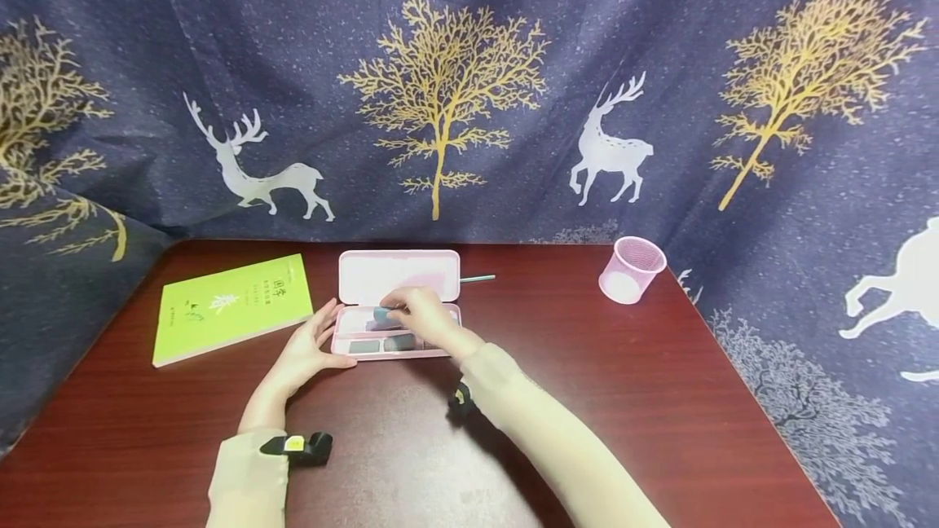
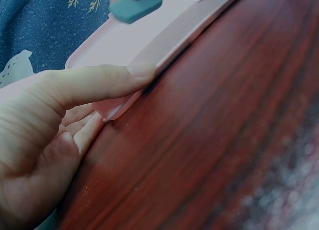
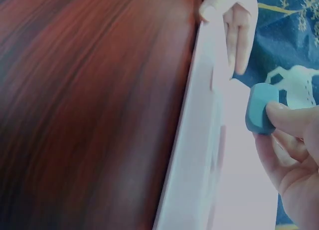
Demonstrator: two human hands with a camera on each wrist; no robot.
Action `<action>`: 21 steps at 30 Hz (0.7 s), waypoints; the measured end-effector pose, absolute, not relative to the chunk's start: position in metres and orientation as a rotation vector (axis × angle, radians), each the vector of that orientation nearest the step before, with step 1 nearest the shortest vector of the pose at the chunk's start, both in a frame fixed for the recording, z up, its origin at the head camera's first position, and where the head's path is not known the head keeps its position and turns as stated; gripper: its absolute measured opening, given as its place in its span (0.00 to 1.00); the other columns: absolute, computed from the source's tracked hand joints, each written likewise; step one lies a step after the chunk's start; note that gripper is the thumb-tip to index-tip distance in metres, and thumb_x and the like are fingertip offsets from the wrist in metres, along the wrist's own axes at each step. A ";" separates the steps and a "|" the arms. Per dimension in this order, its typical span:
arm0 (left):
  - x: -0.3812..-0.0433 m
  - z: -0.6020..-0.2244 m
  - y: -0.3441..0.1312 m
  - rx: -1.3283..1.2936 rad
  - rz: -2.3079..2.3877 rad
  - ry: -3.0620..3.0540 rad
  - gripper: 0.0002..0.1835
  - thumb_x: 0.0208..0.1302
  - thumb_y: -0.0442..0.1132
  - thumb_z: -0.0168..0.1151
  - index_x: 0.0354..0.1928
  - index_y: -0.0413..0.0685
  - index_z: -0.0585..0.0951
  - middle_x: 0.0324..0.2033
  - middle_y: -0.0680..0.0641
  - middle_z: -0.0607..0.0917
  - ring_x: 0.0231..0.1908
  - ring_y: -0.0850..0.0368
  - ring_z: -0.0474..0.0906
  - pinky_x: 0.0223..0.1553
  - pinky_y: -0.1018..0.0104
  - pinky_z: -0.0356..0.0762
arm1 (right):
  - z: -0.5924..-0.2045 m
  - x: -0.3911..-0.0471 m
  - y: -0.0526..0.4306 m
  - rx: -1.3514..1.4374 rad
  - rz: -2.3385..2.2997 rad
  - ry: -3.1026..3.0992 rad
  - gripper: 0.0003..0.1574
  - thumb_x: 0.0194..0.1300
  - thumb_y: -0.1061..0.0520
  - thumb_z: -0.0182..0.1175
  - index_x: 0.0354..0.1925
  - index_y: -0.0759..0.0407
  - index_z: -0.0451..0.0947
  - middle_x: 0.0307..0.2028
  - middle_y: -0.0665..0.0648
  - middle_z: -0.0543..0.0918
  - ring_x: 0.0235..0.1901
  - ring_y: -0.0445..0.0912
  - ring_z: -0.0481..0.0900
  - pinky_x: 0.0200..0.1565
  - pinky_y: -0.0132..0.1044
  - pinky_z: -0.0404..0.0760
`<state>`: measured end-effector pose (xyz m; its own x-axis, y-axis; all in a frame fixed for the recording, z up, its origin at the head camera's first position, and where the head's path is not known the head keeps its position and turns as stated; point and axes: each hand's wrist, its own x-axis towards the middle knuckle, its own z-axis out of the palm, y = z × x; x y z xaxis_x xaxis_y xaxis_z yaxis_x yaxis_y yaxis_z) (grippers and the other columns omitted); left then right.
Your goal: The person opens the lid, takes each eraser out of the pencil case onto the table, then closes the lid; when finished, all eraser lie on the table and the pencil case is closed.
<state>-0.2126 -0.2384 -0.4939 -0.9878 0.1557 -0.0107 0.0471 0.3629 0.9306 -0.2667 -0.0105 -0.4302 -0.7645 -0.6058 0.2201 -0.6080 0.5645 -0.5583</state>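
Note:
A pink pencil case (image 1: 345,349) lies opened on the table, its lid (image 1: 399,266) folded back. My left hand (image 1: 302,355) holds the case's left end, with the thumb along the front corner and the fingers at the side and back. Between thumb and fingers my right hand (image 1: 424,318) pinches a blue-green eraser (image 3: 261,109), held just above the tray. In the head view, two greyish pieces (image 1: 399,342) sit in the front compartment; what they are is unclear. The right hand hides part of the case's right side.
A lime-green book (image 1: 235,304) lies at the left. A thin greenish stick (image 1: 478,278), perhaps a pencil, juts out beside the lid. The pink mesh pen holder (image 1: 632,269) stands at the back right. A dark cloth with deer and trees hangs behind the reddish-brown table (image 1: 587,398).

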 end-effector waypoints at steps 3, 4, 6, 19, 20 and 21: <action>-0.213 -0.493 -0.238 0.183 1.706 2.512 0.62 0.46 0.35 0.78 0.76 0.38 0.46 0.74 0.32 0.54 0.72 0.34 0.56 0.67 0.51 0.61 | -0.428 -0.268 0.002 1.069 1.020 -2.779 0.11 0.64 0.64 0.62 0.45 0.64 0.84 0.42 0.59 0.88 0.44 0.48 0.86 0.48 0.31 0.84; -0.213 -0.493 -0.238 0.183 1.705 2.514 0.62 0.46 0.35 0.79 0.76 0.38 0.46 0.74 0.32 0.54 0.72 0.34 0.56 0.67 0.51 0.61 | -0.428 -0.269 0.006 1.064 1.023 -2.783 0.11 0.64 0.64 0.62 0.45 0.64 0.84 0.42 0.59 0.88 0.44 0.48 0.86 0.48 0.31 0.84; -0.213 -0.493 -0.238 0.181 1.707 2.514 0.62 0.46 0.35 0.79 0.76 0.37 0.46 0.74 0.32 0.54 0.72 0.34 0.55 0.68 0.51 0.60 | -0.426 -0.270 0.014 1.053 1.018 -2.794 0.11 0.64 0.64 0.62 0.45 0.64 0.84 0.42 0.59 0.88 0.44 0.48 0.86 0.48 0.33 0.84; -0.214 -0.494 -0.238 0.197 1.700 2.518 0.62 0.46 0.34 0.78 0.76 0.36 0.45 0.74 0.32 0.54 0.72 0.34 0.55 0.67 0.52 0.59 | -0.430 -0.281 0.062 0.964 0.957 -2.772 0.09 0.62 0.64 0.63 0.42 0.62 0.85 0.39 0.57 0.88 0.41 0.48 0.86 0.46 0.37 0.85; -0.214 -0.494 -0.238 0.198 1.700 2.520 0.62 0.46 0.34 0.79 0.76 0.36 0.45 0.74 0.32 0.54 0.72 0.34 0.55 0.67 0.51 0.59 | -0.430 -0.282 0.065 0.961 0.954 -2.770 0.09 0.62 0.64 0.63 0.41 0.62 0.85 0.39 0.57 0.88 0.41 0.48 0.86 0.47 0.38 0.85; -0.214 -0.493 -0.238 0.198 1.697 2.523 0.62 0.46 0.34 0.79 0.76 0.36 0.45 0.74 0.32 0.54 0.72 0.34 0.55 0.67 0.51 0.59 | -0.431 -0.282 0.068 0.954 0.953 -2.775 0.08 0.61 0.64 0.64 0.41 0.62 0.85 0.39 0.57 0.88 0.42 0.48 0.86 0.47 0.38 0.85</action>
<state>-0.2138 -0.2383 -0.4934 -0.9871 0.1599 -0.0059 0.0548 0.3723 0.9265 -0.2824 0.0684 -0.4306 -0.8073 -0.5385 0.2414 -0.5731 0.6181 -0.5381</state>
